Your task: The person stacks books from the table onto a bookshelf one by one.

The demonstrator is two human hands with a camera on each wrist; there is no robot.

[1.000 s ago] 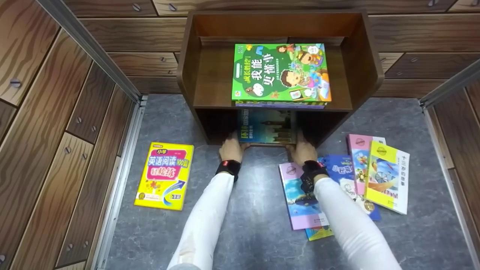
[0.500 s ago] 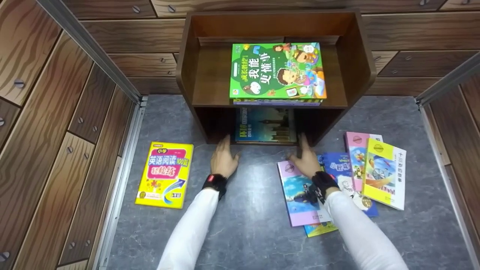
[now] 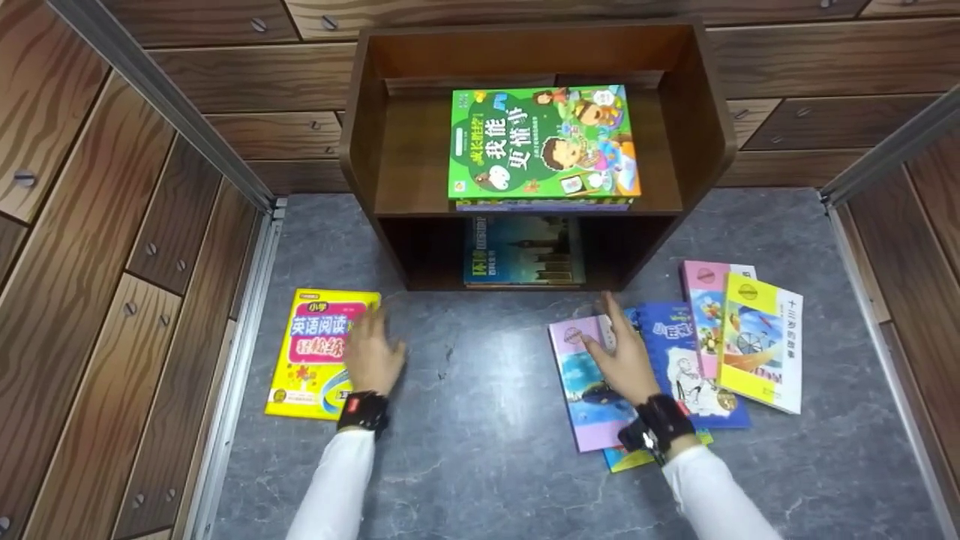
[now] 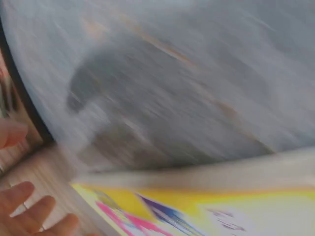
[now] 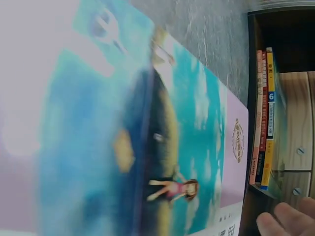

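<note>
My left hand [image 3: 375, 356] is over the right edge of a yellow English reading book [image 3: 311, 375] on the floor, fingers loosely straight. Contact cannot be made out; its fingers [image 4: 37, 214] and the book look blurred in the left wrist view. Above a pink-bordered book with a ship on its cover [image 3: 589, 394], my right hand [image 3: 626, 360] is spread and holds nothing. That same cover [image 5: 202, 132] fills much of the right wrist view. A green picture book [image 3: 544, 146] tops a stack on the upper shelf. Below it, a blue book [image 3: 525, 251] lies in the lower compartment.
The dark brown bookshelf [image 3: 390, 157] stands against wood-patterned panels. Right of my right hand lie a blue book [image 3: 694, 375], a pink book [image 3: 701, 300] and a yellow-and-white book [image 3: 761, 345], partly overlapping. Metal rails [image 3: 247, 277] edge the grey floor [image 3: 480, 450].
Both hands have come away from the blue book in the lower compartment. My left hand has swung left to the yellow book; my right has drawn back slightly over the ship-cover book.
</note>
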